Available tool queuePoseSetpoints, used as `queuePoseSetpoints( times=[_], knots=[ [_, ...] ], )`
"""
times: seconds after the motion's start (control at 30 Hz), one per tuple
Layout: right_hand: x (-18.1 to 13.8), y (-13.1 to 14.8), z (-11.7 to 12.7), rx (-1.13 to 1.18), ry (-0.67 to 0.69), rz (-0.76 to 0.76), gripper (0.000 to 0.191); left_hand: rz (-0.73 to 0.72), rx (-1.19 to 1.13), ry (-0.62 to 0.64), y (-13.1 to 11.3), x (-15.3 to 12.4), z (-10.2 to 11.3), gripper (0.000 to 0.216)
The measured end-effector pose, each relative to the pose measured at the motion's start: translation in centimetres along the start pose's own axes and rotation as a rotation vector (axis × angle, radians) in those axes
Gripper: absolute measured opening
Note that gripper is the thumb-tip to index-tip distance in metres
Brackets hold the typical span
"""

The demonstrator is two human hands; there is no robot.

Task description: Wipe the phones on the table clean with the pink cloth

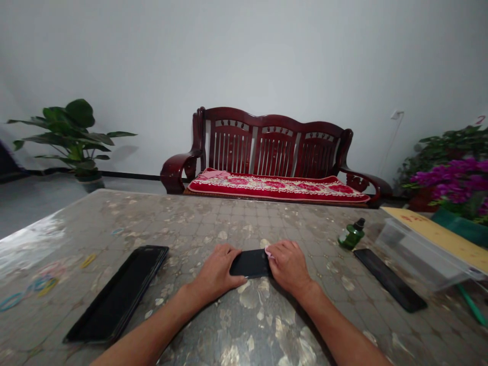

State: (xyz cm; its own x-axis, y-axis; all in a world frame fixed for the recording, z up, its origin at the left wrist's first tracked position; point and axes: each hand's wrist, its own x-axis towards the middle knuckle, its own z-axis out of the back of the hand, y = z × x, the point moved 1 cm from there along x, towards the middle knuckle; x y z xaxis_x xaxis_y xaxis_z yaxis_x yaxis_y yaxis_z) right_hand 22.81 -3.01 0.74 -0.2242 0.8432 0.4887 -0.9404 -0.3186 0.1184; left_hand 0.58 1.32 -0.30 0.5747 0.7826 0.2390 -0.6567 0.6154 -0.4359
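Note:
A small black phone lies flat on the patterned table in front of me. My left hand grips its left end with curled fingers. My right hand rests on its right end, fingers closed, pinching a small pink bit of cloth or wipe against the phone.
A black tablet lies to the left, a second black phone to the right beside a small green bottle. A clear plastic box stands far right. Coloured rubber bands lie at the left. A wooden bench stands behind.

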Motion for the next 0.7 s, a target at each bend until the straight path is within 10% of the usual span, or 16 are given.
queuePoseSetpoints(
  times=[0.7],
  knots=[
    [-0.8,1.4,0.3,0.013,0.013,0.14,0.014,-0.011,0.064,0.03,0.0,-0.1,0.1,0.049]
  ],
)
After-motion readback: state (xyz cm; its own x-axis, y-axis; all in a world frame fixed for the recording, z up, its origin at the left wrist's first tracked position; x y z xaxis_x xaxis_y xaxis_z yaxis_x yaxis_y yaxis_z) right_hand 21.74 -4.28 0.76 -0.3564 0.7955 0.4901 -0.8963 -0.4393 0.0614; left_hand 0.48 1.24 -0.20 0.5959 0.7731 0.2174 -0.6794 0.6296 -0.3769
